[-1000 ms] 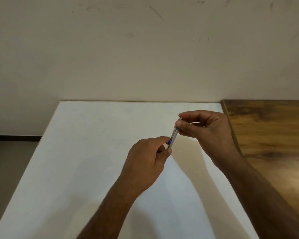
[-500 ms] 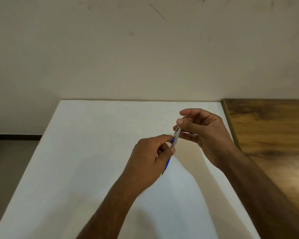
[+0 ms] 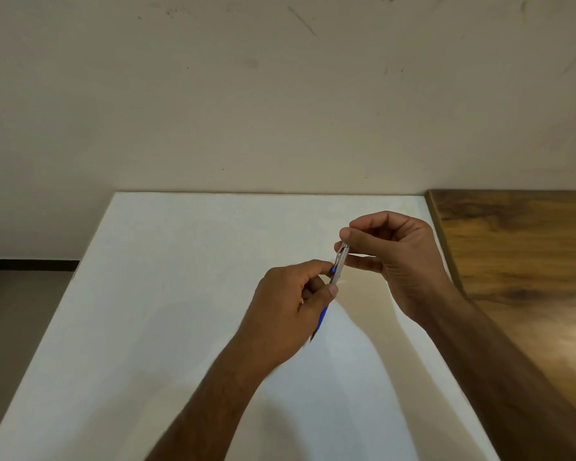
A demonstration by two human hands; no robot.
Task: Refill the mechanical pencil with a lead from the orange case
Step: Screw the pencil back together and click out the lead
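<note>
I hold a mechanical pencil (image 3: pixel 339 266) with a silver upper barrel and a blue grip above the white table (image 3: pixel 187 294). My left hand (image 3: pixel 290 311) is closed round its middle, and the dark tip pokes out below that hand. My right hand (image 3: pixel 396 257) pinches the pencil's top end between thumb and fingers. The pencil tilts, top end up and to the right. No orange case is in view, and I cannot make out a lead.
A brown wooden surface (image 3: pixel 519 254) adjoins the white table on the right. A plain beige wall (image 3: pixel 280 94) stands behind the table's far edge. Floor shows at the left, past the table's side edge.
The pencil has slid out of my left hand's lower side, so its blue grip and tip now show. Both hands stay close together at the same spot.
</note>
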